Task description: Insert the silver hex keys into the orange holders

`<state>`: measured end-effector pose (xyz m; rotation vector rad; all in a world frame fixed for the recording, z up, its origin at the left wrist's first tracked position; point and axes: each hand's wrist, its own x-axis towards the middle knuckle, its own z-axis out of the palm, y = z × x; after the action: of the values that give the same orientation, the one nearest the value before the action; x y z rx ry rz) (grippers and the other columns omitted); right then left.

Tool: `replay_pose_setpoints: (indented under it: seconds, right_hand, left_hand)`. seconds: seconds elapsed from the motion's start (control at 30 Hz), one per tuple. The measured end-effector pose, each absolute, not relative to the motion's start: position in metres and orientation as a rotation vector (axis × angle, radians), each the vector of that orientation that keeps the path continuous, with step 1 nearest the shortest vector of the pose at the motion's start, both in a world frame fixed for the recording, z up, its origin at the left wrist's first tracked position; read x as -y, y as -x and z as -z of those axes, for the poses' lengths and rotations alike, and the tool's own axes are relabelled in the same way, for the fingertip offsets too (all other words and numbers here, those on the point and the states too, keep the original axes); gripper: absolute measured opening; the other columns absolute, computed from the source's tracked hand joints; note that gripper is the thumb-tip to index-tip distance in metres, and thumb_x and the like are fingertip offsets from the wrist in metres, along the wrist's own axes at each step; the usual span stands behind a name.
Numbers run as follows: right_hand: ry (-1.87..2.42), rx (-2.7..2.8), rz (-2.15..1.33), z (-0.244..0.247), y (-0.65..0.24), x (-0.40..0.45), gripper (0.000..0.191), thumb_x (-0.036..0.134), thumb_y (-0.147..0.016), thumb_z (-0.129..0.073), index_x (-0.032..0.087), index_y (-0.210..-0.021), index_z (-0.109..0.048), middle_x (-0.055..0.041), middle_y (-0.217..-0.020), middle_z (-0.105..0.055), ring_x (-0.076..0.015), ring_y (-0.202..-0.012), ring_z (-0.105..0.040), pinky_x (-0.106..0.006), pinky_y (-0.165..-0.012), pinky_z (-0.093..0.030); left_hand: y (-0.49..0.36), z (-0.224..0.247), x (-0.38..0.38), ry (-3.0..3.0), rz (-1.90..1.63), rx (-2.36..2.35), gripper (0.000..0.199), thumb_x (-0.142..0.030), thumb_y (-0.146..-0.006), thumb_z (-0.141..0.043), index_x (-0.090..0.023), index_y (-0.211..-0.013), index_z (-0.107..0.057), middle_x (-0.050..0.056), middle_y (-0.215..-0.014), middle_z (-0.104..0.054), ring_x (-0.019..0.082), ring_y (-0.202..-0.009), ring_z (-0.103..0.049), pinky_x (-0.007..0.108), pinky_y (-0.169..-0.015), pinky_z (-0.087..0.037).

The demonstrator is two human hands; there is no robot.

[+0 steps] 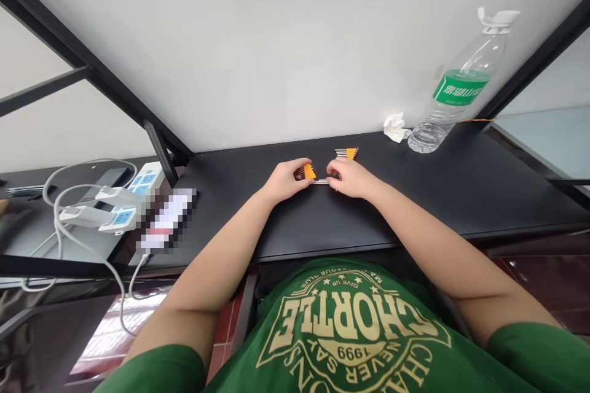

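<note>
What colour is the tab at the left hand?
The tab is orange, seen best in the head view.

The person's left hand and right hand sit palm-down, just apart, fingers curled inward toward each other, while the bare left forearm and right forearm angle in from elbows spread wide.

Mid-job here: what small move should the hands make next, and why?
Probably the right hand should pick up the thin pale strip between the hands: its fingers already reach the strip's end, while the left hand seems occupied with the orange piece.
</note>
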<state>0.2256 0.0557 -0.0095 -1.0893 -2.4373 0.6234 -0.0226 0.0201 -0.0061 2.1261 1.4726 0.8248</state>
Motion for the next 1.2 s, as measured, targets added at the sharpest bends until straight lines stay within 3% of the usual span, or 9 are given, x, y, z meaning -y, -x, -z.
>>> replay_pose_setpoints:
  seconds: [0.3,0.57,0.67,0.77,0.9,1.0,1.2]
  right_hand:
    - [0.864,2.175,-0.776,0.011,-0.207,-0.047,0.007,0.023,-0.086,-0.058,0.020,-0.092,-0.057,-0.0017,-0.088,-0.068,-0.0145,-0.076,-0.060,-0.027,-0.073,-0.045]
    - [1.183,2.176,-0.682,0.005,-0.221,-0.057,0.017,0.012,-0.077,-0.056,0.020,-0.092,-0.062,0.0000,-0.079,-0.065,-0.0146,-0.070,-0.057,-0.027,-0.069,-0.041]
    - [1.379,2.239,-0.668,0.001,-0.235,-0.065,0.014,0.013,-0.079,-0.059,0.020,-0.089,-0.064,-0.0012,-0.082,-0.068,-0.0153,-0.074,-0.058,-0.027,-0.070,-0.041]
    - [1.463,2.392,-0.672,-0.001,-0.243,-0.069,0.007,0.024,-0.086,-0.062,0.020,-0.088,-0.067,-0.0025,-0.087,-0.070,-0.0162,-0.077,-0.059,-0.027,-0.068,-0.040]
    - [1.378,2.566,-0.610,0.000,-0.239,-0.064,0.021,0.041,-0.088,-0.068,0.021,-0.095,-0.067,-0.0048,-0.097,-0.068,-0.0169,-0.082,-0.059,-0.027,-0.067,-0.038]
    - [1.329,2.617,-0.556,0.002,-0.232,-0.056,0.021,0.037,-0.088,-0.067,0.021,-0.101,-0.065,-0.0056,-0.106,-0.065,-0.0161,-0.084,-0.059,-0.026,-0.069,-0.039]
    - [1.254,2.619,-0.527,0.010,-0.227,-0.053,0.011,0.030,-0.090,-0.063,0.021,-0.096,-0.063,-0.0058,-0.101,-0.063,-0.0160,-0.081,-0.057,-0.027,-0.069,-0.039]
  left_hand:
    - [0.004,-0.003,-0.011,-2.233,-0.810,-1.284,0.040,-0.036,-0.083,-0.074,-0.023,-0.121,-0.070,0.000,-0.101,-0.073,0.016,-0.083,-0.063,0.029,-0.081,-0.052]
    - [0.015,0.004,-0.019,-2.180,-0.752,-1.466,0.054,-0.038,-0.079,-0.076,-0.021,-0.130,-0.067,0.001,-0.101,-0.072,0.017,-0.084,-0.064,0.032,-0.084,-0.053]
    - [0.021,0.006,-0.021,-2.172,-0.725,-1.519,0.054,-0.037,-0.079,-0.075,-0.021,-0.130,-0.067,0.000,-0.094,-0.070,0.016,-0.080,-0.062,0.031,-0.081,-0.052]
    - [0.023,0.006,-0.022,-2.148,-0.726,-1.536,0.055,-0.037,-0.079,-0.075,-0.022,-0.130,-0.067,0.000,-0.090,-0.069,0.016,-0.077,-0.061,0.031,-0.079,-0.052]
    - [0.022,0.007,-0.022,-2.151,-0.724,-1.514,0.054,-0.038,-0.079,-0.075,-0.022,-0.130,-0.067,0.001,-0.095,-0.070,0.017,-0.081,-0.063,0.031,-0.083,-0.053]
    - [0.023,0.008,-0.022,-2.138,-0.728,-1.505,0.054,-0.038,-0.078,-0.075,-0.022,-0.130,-0.066,0.001,-0.099,-0.072,0.017,-0.084,-0.064,0.031,-0.085,-0.054]
    - [0.023,0.009,-0.022,-2.132,-0.733,-1.510,0.055,-0.041,-0.079,-0.075,-0.022,-0.130,-0.067,0.001,-0.094,-0.071,0.017,-0.081,-0.064,0.032,-0.083,-0.054]
